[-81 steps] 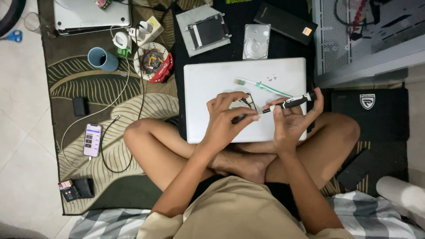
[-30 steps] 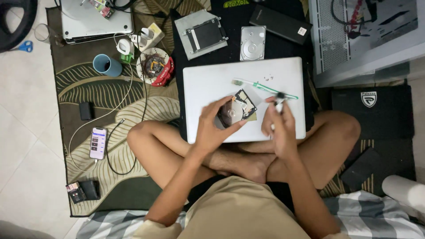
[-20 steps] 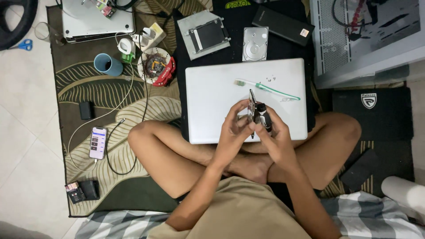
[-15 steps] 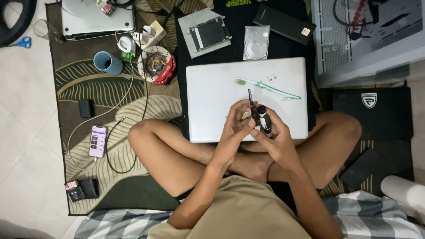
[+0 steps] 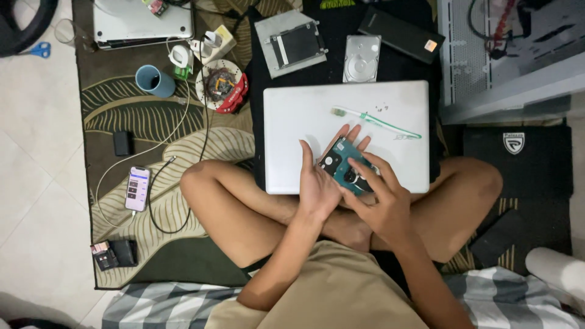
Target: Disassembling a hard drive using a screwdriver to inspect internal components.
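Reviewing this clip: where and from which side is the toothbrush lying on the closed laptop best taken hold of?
Grip the toothbrush at the middle of its thin green handle, coming from above with fingertips on its two long sides. It lies flat on the laptop lid, bristled head to the left, with bare lid around it and both hands nearer the person.

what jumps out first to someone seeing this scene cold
The eye lands on the small green-boarded hard drive, cradled in the left hand while the right hand touches its underside, above a closed white laptop. A green-handled toothbrush lies on the lid, and a blue mug stands on the leaf-patterned rug far left.
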